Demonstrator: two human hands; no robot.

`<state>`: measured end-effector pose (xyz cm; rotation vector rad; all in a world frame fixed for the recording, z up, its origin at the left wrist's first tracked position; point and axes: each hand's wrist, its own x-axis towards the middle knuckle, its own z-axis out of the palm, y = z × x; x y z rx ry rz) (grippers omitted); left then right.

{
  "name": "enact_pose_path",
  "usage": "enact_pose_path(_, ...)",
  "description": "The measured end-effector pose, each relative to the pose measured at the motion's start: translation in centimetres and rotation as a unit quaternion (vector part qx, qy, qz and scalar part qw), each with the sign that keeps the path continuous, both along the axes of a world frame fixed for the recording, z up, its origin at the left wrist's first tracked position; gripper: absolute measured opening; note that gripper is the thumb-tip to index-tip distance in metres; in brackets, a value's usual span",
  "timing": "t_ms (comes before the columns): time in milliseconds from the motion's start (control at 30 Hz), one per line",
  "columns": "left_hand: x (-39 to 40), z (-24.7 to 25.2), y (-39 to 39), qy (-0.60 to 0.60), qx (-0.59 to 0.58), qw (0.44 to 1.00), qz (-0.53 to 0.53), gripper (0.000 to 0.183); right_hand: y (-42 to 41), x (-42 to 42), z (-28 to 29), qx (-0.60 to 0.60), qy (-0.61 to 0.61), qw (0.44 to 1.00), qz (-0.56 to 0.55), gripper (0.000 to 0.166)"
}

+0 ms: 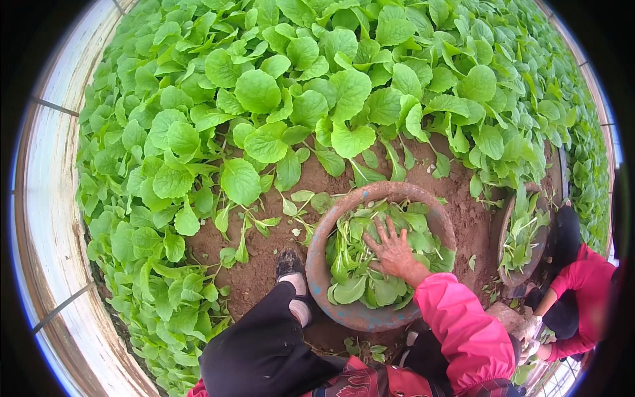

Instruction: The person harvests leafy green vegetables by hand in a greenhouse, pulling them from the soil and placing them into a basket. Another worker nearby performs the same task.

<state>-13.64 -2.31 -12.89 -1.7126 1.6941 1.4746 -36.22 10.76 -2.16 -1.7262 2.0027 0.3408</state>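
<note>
Spread flat with its fingers apart, my right hand (pixel 395 252) rests on a heap of picked leafy greens (pixel 349 290). The heap lies in a round, worn basin (pixel 317 258) with blue patches, standing on the soil between my feet. A pink sleeve covers the right forearm. My left hand is out of view; only a bit of pink sleeve shows at the bottom edge, beside my dark trouser leg. Beyond the basin grow dense leafy green plants (pixel 258 92), some of them leaning over the bare soil.
A co-worker in a pink top (pixel 588 293) crouches at the right, gloved hands (pixel 530 332) low. Near that person a second basin (pixel 505 238) holds more greens. Loose leaves lie on the brown soil (pixel 253 293). A pale sheeted wall (pixel 54 198) curves along the left.
</note>
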Motion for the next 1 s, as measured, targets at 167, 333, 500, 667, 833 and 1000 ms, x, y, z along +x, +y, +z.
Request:
enact_pose_path(167, 4.2, 9.9, -9.2, 0.196, 0.243, 0.947, 0.08, 0.031, 0.3, -0.9, 1.2, 0.052, 0.012, 0.998, -0.019, 0.081)
enact_pose_path(333, 3.0, 10.1, -11.7, 0.15, -0.258, 0.937, -0.18, 0.031, -2.3, 1.1, 5.4, 0.095, 0.07, 0.993, 0.005, 0.083)
enact_pose_path(500, -2.9, 9.8, -18.1, 0.209, -0.493, 0.802, -0.264, 0.018, -3.5, 1.6, 9.2, 0.068, 0.131, 0.989, -0.018, 0.073)
enact_pose_path(667, -1.4, 2.0, -24.6, 0.048, -0.401, 0.804, -0.437, 0.049, -6.5, 4.8, 10.1, -0.077, 0.084, 0.993, -0.008, 0.06)
enact_pose_path(833, -7.3, 12.1, -29.6, -0.073, -0.387, 0.808, -0.438, 0.052, -4.7, 4.0, 9.1, -0.102, 0.006, 0.993, -0.054, 0.057)
enact_pose_path(1000, -3.3, 12.5, -35.8, -0.306, -0.454, 0.588, -0.596, 0.059, -4.7, 2.7, 6.5, -0.121, -0.045, 0.987, -0.1, 0.053)
